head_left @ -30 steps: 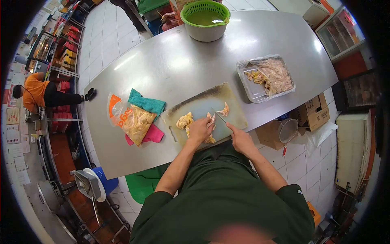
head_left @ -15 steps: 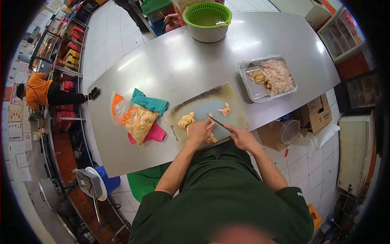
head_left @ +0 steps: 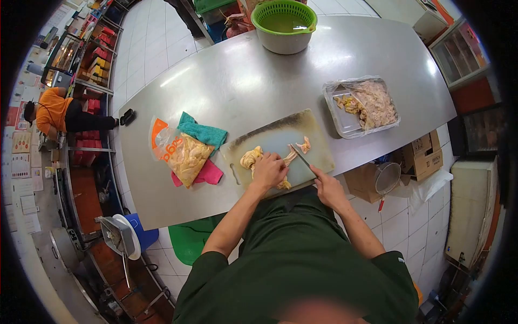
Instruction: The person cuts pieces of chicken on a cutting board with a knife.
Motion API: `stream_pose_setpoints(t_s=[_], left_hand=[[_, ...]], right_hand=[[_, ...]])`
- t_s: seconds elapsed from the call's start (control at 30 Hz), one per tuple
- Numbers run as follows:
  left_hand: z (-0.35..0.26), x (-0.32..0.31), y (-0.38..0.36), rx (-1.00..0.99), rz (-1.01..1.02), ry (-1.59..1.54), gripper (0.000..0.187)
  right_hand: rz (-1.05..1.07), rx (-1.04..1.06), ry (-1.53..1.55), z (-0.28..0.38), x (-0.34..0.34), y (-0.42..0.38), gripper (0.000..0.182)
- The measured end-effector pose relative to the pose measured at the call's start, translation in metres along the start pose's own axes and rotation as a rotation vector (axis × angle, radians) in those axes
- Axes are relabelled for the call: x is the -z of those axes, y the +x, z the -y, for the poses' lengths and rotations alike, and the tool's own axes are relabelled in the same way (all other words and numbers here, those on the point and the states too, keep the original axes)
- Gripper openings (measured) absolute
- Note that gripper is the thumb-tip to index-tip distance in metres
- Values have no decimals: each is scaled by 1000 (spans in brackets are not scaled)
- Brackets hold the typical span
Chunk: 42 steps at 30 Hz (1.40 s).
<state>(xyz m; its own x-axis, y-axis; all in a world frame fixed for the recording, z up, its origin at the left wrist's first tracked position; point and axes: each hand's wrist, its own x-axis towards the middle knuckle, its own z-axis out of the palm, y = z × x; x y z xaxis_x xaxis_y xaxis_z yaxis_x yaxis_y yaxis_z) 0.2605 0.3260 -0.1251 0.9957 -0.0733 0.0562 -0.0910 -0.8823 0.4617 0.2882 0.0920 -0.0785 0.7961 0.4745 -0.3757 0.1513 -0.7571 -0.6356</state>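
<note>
A cutting board (head_left: 286,116) with a darkened far edge lies near the table's front edge. My left hand (head_left: 270,170) is closed on a pale strip of meat (head_left: 290,157) that sticks out to its right. My right hand (head_left: 328,188) grips a knife (head_left: 303,159), whose blade points up and left, its tip by the strip. Left of my left hand is a pile of yellowish meat (head_left: 250,157), with more under the hand. A small pinkish scrap (head_left: 305,144) lies beyond the knife. The handle is mostly hidden in my right hand.
A plastic-wrapped tray (head_left: 349,129) of meat pieces stands right. To the left lie a bag of meat (head_left: 186,161), a teal cloth (head_left: 204,132) and a pink cloth (head_left: 209,174). A green colander in a bowl (head_left: 284,42) stands at the back. Another person (head_left: 52,109) is far left.
The knife has turned to point further up, and my right hand has shifted slightly right. My left hand looks flatter over the meat. The whole view has shifted a little.
</note>
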Motion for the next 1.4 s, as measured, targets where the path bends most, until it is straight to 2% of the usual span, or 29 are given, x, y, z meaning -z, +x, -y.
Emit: stream_pose_setpoints(t_s=[0.07,0.2,0.27,0.47,0.6,0.7,0.77,0.8,0.87,0.9,0.97,1.0,1.07,1.1,1.17,1.2,1.27,1.4], left_hand=[[-4,-10,6,59,-147,-117,10],[-1,-25,7,77,-169,-153,7],[0,-28,5,58,-214,-147,6],[4,-28,3,41,-161,-133,7],[3,-31,0,99,-193,-126,8],[0,-21,4,190,-171,-179,13],[-5,-2,7,412,-45,-294,19],[-2,5,7,412,-46,-293,19],[9,16,13,496,343,-215,26],[17,16,15,499,341,-215,26],[29,17,24,343,443,-392,31],[30,18,27,341,438,-389,31],[28,26,31,372,345,-798,31],[27,32,34,369,345,-796,31],[22,46,38,378,324,-1178,28],[18,52,41,377,323,-1178,28],[6,65,45,503,195,-1637,24],[-9,83,50,506,28,-1888,17]], right_hand=[[22,15,-55,3,-1,-6,47],[41,136,-79,-12,-18,-7,51],[-14,195,-80,-15,-25,1,50],[52,152,-88,6,-40,39,48],[-10,223,-89,-3,-39,25,47],[64,141,-134,-10,-7,-4,48],[181,61,-119,-15,14,-17,48],[181,61,-119,-14,21,-18,48],[255,-19,-61,-11,27,-15,49],[256,-16,-61,-14,21,-12,49],[40,135,157,-15,7,-3,49],[36,140,156,-12,8,-1,49],[42,-57,301,-3,10,3,49],[39,-56,303,-2,11,3,49],[-32,-68,392,-2,12,2,49],[-33,-67,392,-3,12,2,49],[-123,-10,454,-6,11,1,50],[-114,-132,494,-1,18,-3,49]])
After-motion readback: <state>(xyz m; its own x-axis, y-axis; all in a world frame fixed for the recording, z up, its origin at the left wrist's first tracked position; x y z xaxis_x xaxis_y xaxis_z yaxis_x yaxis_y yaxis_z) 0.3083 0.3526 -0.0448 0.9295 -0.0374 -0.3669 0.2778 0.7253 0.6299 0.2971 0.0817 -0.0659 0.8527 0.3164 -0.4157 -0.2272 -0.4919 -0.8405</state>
